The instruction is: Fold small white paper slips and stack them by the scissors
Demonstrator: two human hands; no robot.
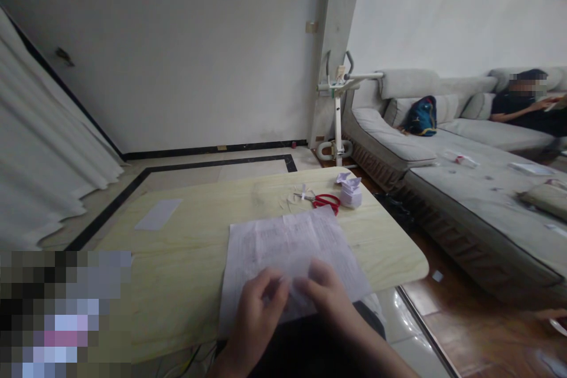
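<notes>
A printed sheet of paper lies on the pale wooden table in front of me. My left hand and my right hand both rest on its near edge, fingers curled and pinching the paper between them. Farther back on the table lie red-handled scissors, several small paper scraps and a small stack of folded white paper pieces.
A separate slip of paper lies at the table's far left. A grey sofa runs along the right with a blue bag and a seated person. A white exercise machine stands by the wall.
</notes>
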